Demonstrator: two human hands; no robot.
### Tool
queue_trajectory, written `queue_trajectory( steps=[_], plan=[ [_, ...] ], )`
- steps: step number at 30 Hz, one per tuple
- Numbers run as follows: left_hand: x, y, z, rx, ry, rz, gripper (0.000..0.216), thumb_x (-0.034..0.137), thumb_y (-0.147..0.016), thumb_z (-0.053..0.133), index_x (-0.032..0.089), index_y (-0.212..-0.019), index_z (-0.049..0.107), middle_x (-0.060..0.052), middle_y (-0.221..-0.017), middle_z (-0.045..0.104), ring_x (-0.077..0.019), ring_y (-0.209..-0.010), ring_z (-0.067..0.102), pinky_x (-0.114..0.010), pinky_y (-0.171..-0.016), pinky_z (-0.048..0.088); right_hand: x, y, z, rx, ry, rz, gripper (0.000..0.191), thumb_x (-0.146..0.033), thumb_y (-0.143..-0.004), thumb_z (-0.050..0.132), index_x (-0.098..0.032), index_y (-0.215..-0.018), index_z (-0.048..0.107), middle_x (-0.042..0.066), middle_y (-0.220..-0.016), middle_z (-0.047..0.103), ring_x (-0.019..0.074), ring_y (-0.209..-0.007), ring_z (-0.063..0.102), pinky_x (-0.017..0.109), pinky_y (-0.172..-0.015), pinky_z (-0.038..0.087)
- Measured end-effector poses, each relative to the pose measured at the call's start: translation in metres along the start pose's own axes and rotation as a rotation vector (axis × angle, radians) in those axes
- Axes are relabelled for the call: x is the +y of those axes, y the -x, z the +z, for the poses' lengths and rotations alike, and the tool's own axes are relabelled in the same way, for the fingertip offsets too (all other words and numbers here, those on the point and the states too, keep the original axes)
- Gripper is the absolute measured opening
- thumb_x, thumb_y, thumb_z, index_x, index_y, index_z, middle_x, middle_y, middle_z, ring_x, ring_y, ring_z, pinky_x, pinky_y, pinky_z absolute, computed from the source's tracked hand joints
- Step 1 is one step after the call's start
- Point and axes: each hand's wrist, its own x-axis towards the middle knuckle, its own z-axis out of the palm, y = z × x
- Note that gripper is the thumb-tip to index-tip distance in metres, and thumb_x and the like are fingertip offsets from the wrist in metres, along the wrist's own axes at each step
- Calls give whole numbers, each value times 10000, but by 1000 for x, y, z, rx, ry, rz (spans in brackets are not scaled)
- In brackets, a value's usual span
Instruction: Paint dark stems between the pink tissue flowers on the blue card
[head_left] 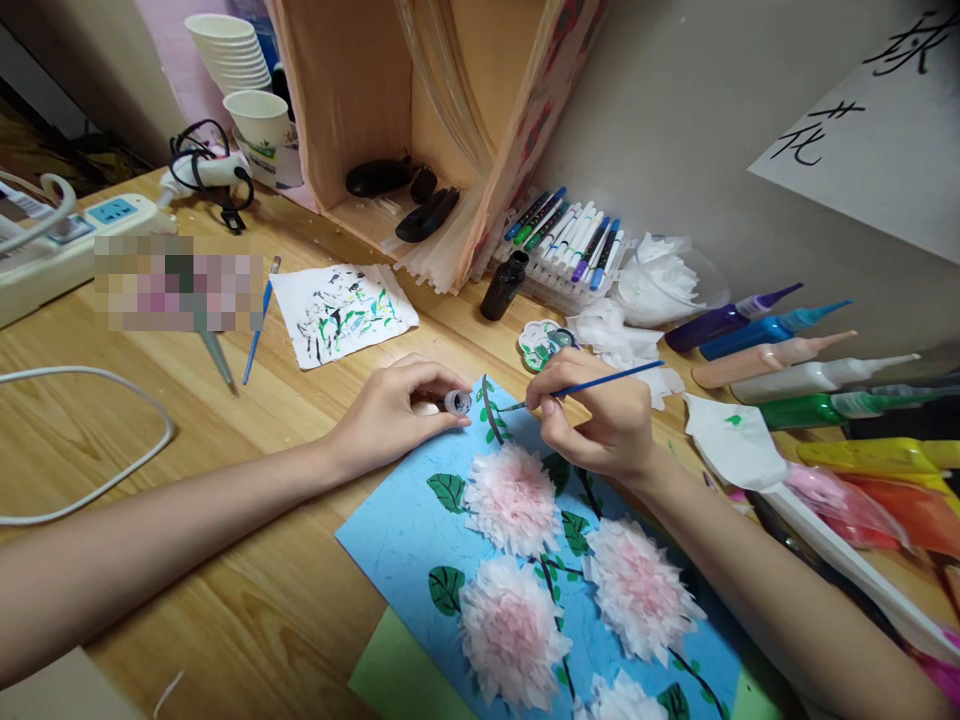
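A thin blue paintbrush (607, 379) is pinched in my right hand (600, 415), its tip at a painted branch near the top corner of the blue paper (405, 530). Small green leaves line that branch. My left hand (397, 405) grips a small white cap (457, 402) with a dark inside, beside the paper's edge. Pink-and-white tissue flowers (514, 500) stand out from the paper, with dark green leaves (448, 493) around them. A green sheet (405, 670) lies beneath the blue one.
A paint-smeared tissue (345, 315), another brush (259, 330) and an open black bottle (505, 286) lie beyond my hands. A small palette (546, 345) holds green paint. Several paint bottles (802, 410) line the right side. A power strip (75, 240) and white cable (161, 440) are left.
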Motion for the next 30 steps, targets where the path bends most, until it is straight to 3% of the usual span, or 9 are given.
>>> queue_trajectory(
  steps=[30],
  plan=[
    [0, -1, 0, 0, -12, -5, 242, 283, -728, 762, 177, -939, 708, -63, -937, 672, -179, -882, 624, -332, -826, 523, 3, 2, 1, 7, 10, 23, 185, -47, -750, 482, -211, -792, 555, 6, -650, 600, 141, -573, 543, 291, -550, 459]
  ],
)
